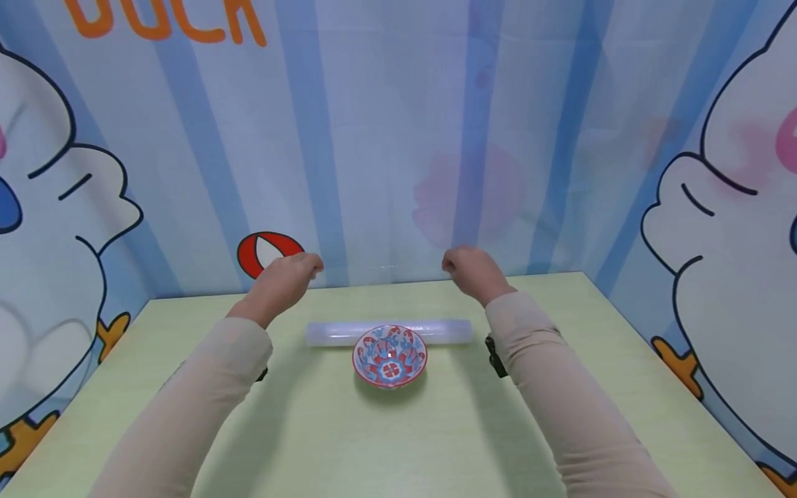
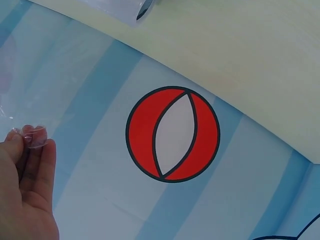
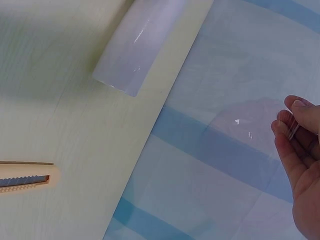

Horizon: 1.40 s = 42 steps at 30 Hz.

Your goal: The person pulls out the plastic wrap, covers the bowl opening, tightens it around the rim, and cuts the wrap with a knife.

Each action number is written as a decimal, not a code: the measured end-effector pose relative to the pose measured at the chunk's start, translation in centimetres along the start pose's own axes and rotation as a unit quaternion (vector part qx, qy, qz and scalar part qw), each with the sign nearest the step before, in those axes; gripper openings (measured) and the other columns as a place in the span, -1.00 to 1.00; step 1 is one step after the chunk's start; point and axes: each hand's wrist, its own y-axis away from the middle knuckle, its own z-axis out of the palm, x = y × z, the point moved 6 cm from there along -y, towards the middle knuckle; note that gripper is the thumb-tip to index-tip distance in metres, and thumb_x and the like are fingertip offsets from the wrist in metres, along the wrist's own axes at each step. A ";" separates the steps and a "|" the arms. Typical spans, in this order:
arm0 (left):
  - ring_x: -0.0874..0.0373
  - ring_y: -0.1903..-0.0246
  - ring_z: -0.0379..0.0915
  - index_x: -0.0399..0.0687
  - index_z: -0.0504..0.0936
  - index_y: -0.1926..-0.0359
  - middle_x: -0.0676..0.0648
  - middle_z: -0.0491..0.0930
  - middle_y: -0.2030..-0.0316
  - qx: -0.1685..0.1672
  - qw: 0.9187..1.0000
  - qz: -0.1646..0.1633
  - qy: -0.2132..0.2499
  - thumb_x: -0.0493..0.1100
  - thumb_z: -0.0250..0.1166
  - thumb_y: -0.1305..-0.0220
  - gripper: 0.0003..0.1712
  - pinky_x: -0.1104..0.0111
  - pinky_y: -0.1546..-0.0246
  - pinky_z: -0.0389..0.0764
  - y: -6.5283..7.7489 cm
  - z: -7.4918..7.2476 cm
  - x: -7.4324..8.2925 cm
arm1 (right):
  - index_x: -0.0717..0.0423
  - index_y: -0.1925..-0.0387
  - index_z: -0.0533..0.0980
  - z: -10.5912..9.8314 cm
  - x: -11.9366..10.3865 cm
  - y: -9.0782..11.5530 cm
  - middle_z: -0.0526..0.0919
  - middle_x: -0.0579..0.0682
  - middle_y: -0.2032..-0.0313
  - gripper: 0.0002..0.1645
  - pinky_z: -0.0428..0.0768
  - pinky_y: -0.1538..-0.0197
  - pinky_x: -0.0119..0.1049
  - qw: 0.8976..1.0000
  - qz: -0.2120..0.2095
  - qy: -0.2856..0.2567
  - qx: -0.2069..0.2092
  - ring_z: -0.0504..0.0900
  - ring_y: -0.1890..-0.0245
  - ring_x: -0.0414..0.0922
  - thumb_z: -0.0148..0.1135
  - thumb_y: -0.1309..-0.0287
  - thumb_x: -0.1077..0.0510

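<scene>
In the head view my left hand (image 1: 278, 285) and right hand (image 1: 478, 274) are raised over the far side of the table, well apart. The left one pinches an edge of clear plastic film (image 2: 38, 137) between thumb and fingers. My right thumb and fingers pinch the film too, its glints showing beside them in the right wrist view. Below and between the hands, a roll of cling film (image 1: 333, 335) lies crosswise on the table. Just in front of it stands a bowl (image 1: 390, 356) with a red and blue pattern, upright, its inside showing nothing in it.
A peach-coloured utility knife (image 3: 27, 177) with a serrated slot lies on the pale green table (image 1: 386, 443), to the right of the roll. A striped blue curtain (image 1: 386, 138) with cartoon prints rises behind the table and along both sides.
</scene>
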 end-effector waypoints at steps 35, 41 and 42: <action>0.04 0.17 0.54 -0.18 0.47 -0.02 -0.14 0.60 0.15 0.053 0.997 0.059 -0.024 -0.23 0.07 -0.33 -0.73 0.18 0.09 0.58 0.5 -3.2 1.1 | 0.18 0.12 0.56 -2.3 0.2 -0.5 0.62 0.13 0.13 -0.74 0.55 0.00 -0.13 1.000 -0.004 -0.008 0.019 0.56 0.06 0.04 -0.02 -0.29 0.25; 0.04 0.18 0.54 -0.19 0.49 -0.01 -0.13 0.60 0.14 0.056 0.996 0.064 -0.018 -0.22 0.10 -0.31 -0.73 0.19 0.09 0.58 1.0 -3.5 1.8 | 0.19 0.14 0.57 -2.6 0.1 0.0 0.62 0.13 0.15 -0.75 0.55 0.01 -0.14 1.000 -0.011 -0.007 0.028 0.56 0.08 0.03 -0.02 -0.29 0.26; 0.03 0.18 0.54 -0.19 0.49 0.00 -0.13 0.60 0.15 0.055 0.996 0.066 -0.015 -0.22 0.10 -0.31 -0.73 0.19 0.09 0.58 1.2 -3.5 2.0 | 0.19 0.14 0.57 -2.6 0.0 0.2 0.62 0.12 0.15 -0.75 0.56 0.02 -0.14 0.999 -0.011 -0.008 0.029 0.56 0.08 0.03 -0.02 -0.29 0.26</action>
